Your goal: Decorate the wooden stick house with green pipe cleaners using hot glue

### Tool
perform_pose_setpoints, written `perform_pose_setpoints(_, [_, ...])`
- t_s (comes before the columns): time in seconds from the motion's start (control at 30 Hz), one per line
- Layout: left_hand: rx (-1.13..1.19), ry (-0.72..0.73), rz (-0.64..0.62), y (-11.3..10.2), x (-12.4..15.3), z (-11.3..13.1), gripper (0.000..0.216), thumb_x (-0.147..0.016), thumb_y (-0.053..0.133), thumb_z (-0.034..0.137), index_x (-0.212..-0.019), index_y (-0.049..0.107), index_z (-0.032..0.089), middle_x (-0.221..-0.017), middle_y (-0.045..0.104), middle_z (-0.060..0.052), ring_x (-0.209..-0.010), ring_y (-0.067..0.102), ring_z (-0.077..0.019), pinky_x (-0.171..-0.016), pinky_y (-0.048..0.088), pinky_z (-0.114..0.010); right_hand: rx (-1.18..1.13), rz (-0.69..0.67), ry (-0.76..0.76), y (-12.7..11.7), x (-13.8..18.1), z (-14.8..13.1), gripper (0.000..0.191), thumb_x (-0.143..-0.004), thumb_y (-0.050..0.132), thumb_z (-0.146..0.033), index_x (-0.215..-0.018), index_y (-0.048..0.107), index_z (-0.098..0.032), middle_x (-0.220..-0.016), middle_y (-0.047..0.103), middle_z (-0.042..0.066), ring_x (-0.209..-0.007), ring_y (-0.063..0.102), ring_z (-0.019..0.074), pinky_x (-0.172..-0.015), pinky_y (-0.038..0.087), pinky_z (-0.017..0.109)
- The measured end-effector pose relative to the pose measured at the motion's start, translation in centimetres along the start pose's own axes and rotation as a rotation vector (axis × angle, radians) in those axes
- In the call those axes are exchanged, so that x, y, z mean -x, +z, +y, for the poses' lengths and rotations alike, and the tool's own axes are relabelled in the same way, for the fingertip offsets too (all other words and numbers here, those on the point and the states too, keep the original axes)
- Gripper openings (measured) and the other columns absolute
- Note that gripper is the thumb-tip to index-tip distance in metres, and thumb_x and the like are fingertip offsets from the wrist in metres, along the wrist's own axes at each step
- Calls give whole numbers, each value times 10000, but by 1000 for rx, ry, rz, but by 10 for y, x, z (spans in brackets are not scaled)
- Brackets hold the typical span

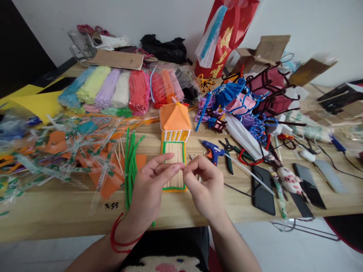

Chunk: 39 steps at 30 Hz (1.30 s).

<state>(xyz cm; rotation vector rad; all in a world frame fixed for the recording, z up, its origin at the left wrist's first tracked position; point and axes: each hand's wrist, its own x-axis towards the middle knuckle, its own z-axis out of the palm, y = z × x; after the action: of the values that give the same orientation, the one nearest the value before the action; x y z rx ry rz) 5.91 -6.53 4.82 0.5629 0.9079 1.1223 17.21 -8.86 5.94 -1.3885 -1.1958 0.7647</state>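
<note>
Both hands meet over the front of a small craft house with an orange peaked roof [175, 119] and a stick-covered base [173, 149] edged in green and yellow. My left hand [153, 177] pinches thumb against fingers, a red cord at its wrist. Close against it, my right hand [202, 181] is pinched as well. Whatever lies between the fingertips is too small or hidden to make out. Green pipe cleaners [131, 162] lie just left of my left hand. Beyond my right hand are a blue hot glue gun [212, 150] and green-handled pliers [229, 160].
Bundles of coloured pipe cleaners [113, 88] stand at the back. Plastic strips and orange scraps [85, 151] cover the left side. Pipe-cleaner lanterns [241, 100], a red bag [224, 41], a black phone [262, 190] and cables occupy the right.
</note>
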Motion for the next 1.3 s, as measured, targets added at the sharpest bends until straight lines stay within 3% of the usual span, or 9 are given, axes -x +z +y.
perform_pose_setpoints(0.17, [74, -49, 27, -3, -4, 2, 287, -621, 780, 134, -888, 681, 170, -724, 716, -5, -731, 648, -111, -731, 471, -206, -207, -76, 127, -9, -4, -1, 140, -736, 596, -221, -611, 546, -185, -552, 504, -39, -511, 442, 89, -475, 376, 218])
perform_pose_setpoints(0.3, [304, -275, -40, -5, -6, 4, 194, -683, 743, 150, -868, 684, 151, -739, 674, 9, -568, 524, -51, -575, 428, -192, -301, -65, 126, -15, -6, 0, 109, -776, 624, -272, -715, 628, -181, -628, 605, -8, -519, 502, 95, -479, 435, 223])
perform_pose_setpoints(0.43, [467, -456, -106, -5, -5, 4, 129, -719, 731, 167, -833, 680, 134, -686, 612, 17, -554, 477, -47, -531, 407, -192, -289, -96, 124, -14, -5, 3, 97, -783, 657, -276, -817, 680, -188, -708, 657, 11, -551, 556, 103, -508, 484, 228])
perform_pose_setpoints(0.6, [504, -491, -93, -4, -4, 4, 88, -761, 701, 174, -840, 686, 137, -683, 586, 7, -578, 488, -57, -531, 408, -191, -228, -118, 89, -10, -1, 4, 99, -795, 658, -263, -853, 711, -202, -809, 700, 32, -613, 623, 123, -577, 548, 256])
perform_pose_setpoints(0.73, [471, -473, -74, -3, -2, 4, 60, -767, 696, 178, -816, 686, 146, -668, 568, 8, -579, 490, -63, -532, 402, -196, -228, -102, 94, -6, 0, 2, 100, -784, 672, -285, -838, 706, -208, -793, 706, 27, -606, 643, 136, -541, 571, 262])
perform_pose_setpoints(0.9, [412, -446, -53, 1, 1, 0, 48, -776, 673, 177, -821, 675, 161, -765, 596, -9, -672, 536, -90, -598, 427, -211, -203, -8, 105, 4, 1, 4, 176, -741, 718, -350, -778, 651, -192, -682, 664, 10, -527, 609, 125, -442, 526, 236])
perform_pose_setpoints(1.1, [423, -467, -47, 9, 8, -5, 64, -786, 664, 222, -762, 652, 164, -690, 543, 15, -628, 500, -77, -629, 440, -213, -154, 111, -26, 16, 2, 13, 174, -812, 647, -354, -747, 591, -203, -653, 574, -13, -468, 545, 90, -408, 455, 219])
perform_pose_setpoints(1.2, [416, -485, -44, 11, 10, -7, 76, -773, 682, 229, -746, 651, 165, -694, 545, 20, -626, 497, -71, -602, 425, -201, -191, 175, 40, 20, -1, 13, 278, -827, 621, -394, -655, 498, -214, -536, 497, -49, -380, 470, 76, -327, 366, 205])
perform_pose_setpoints(1.3, [435, -508, -49, 10, 9, -7, 64, -748, 708, 203, -777, 667, 163, -751, 579, 18, -625, 495, -57, -578, 411, -189, -310, 130, 158, 19, -5, 12, 358, -847, 575, -450, -603, 467, -211, -451, 437, -71, -316, 398, 64, -289, 297, 198])
